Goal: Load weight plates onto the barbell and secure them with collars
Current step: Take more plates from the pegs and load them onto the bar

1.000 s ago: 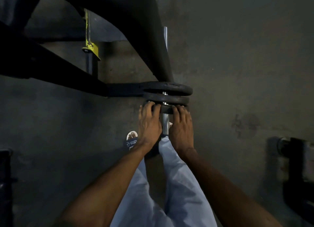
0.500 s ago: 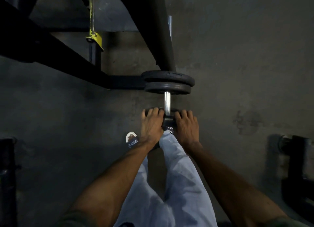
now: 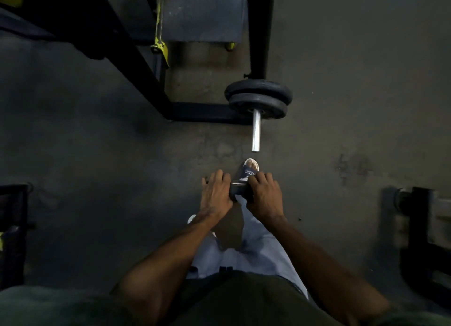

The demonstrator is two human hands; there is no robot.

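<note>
**Small plate held clear of the bar's open end**

A dark, round iron weight plate is gripped between both hands, seen edge-on and held above the grey concrete floor, near the free end of the bright steel barbell sleeve but not on it. Two larger dark plates sit stacked against each other further up the sleeve, beside the black steel rack frame. The left hand and right hand each curl their fingers over the plate's rim, closed firmly on opposite sides. The step appears to be plate handling at the sleeve end; loading would next call for aligning the plate's bore with the sleeve tip. No collar is visible.
</note>
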